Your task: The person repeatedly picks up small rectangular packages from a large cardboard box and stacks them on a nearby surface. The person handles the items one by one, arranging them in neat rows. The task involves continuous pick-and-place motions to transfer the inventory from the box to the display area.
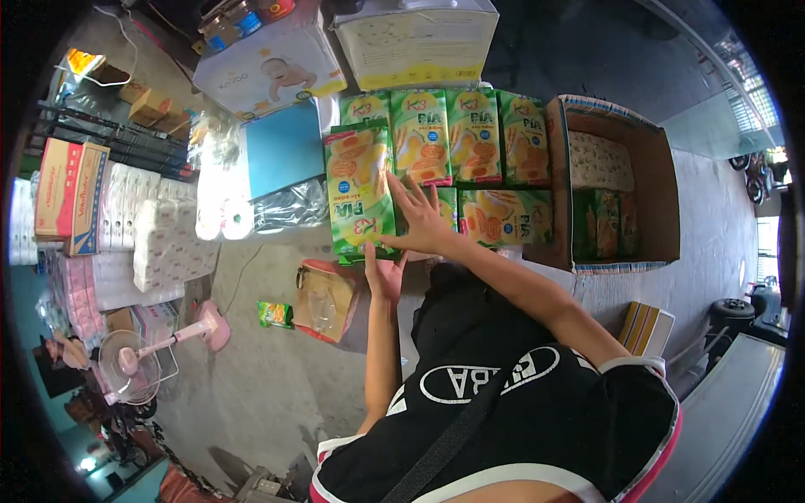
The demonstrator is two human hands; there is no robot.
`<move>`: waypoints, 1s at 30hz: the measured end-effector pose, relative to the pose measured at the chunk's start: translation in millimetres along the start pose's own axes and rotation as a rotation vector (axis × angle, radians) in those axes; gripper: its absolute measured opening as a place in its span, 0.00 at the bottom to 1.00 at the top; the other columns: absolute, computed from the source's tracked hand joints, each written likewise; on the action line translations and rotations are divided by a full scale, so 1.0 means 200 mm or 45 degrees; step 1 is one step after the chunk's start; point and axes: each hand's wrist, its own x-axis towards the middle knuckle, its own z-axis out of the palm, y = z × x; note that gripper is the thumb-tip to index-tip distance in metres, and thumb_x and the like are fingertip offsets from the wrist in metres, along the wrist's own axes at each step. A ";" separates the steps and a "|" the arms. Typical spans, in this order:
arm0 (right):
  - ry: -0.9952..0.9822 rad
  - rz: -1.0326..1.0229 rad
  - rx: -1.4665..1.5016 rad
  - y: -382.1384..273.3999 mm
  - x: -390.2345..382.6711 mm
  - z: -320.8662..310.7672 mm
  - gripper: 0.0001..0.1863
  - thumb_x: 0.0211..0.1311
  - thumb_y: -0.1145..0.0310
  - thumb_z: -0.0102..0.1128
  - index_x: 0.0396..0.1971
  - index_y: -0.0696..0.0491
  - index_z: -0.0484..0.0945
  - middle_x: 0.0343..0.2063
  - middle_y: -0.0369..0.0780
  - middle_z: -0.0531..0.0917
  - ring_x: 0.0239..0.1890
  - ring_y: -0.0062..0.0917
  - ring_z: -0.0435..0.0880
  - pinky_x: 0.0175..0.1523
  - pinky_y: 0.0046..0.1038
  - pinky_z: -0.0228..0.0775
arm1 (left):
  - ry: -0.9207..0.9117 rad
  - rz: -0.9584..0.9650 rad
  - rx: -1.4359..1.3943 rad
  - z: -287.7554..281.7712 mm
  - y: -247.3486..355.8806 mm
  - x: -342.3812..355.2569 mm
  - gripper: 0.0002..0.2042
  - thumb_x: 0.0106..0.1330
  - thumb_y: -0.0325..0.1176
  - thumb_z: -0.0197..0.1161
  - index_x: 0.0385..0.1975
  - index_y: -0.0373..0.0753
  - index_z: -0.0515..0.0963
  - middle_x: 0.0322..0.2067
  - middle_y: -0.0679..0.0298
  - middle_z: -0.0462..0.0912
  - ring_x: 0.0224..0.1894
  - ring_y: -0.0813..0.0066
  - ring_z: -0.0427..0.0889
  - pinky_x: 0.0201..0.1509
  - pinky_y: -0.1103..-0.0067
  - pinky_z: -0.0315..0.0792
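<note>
A green-and-yellow pastry packet (358,183) lies tilted, its print upside down, over the left end of a group of similar packets. My left hand (385,272) grips its near end, thumb on top, the other fingers partly hidden underneath. Against the packet's right edge rests my right hand (423,222), fingers spread and thumb reaching to the near corner. Behind stands a row of upright-printed packets (474,138). One more packet (506,218) lies sideways to the right of my right hand, and another is partly covered by that hand.
An open cardboard box (662,197) at the right holds some packets and a patterned pack. Two cartons (419,46) stand behind the row. A blue sheet (283,142) and wrapped rolls lie left. On the floor are a brown bag (323,298), a small packet (275,314) and a pink fan (130,362).
</note>
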 end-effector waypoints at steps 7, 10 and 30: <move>0.077 -0.070 0.175 0.07 -0.02 -0.03 0.50 0.41 0.44 0.62 0.62 0.47 0.47 0.61 0.39 0.55 0.64 0.39 0.48 0.64 0.48 0.33 | -0.239 -0.067 0.000 -0.13 -0.04 -0.01 0.29 0.61 0.49 0.49 0.58 0.39 0.52 0.56 0.62 0.60 0.57 0.68 0.60 0.60 0.67 0.54; 0.091 -0.068 0.339 0.10 -0.06 -0.07 0.39 0.45 0.50 0.61 0.57 0.51 0.59 0.58 0.42 0.62 0.62 0.38 0.55 0.63 0.41 0.43 | -0.214 0.006 0.088 -0.15 -0.08 -0.03 0.29 0.60 0.46 0.51 0.57 0.37 0.54 0.55 0.61 0.61 0.57 0.67 0.61 0.61 0.65 0.54; -0.426 1.223 -0.530 1.53 -1.02 -1.29 0.36 0.49 0.36 0.46 0.41 0.55 0.75 0.43 0.46 0.76 0.45 0.36 0.76 0.43 0.33 0.71 | -0.574 0.191 1.207 0.56 -0.72 -0.29 0.10 0.60 0.32 0.53 0.21 0.33 0.73 0.18 0.67 0.73 0.25 0.83 0.70 0.32 0.84 0.63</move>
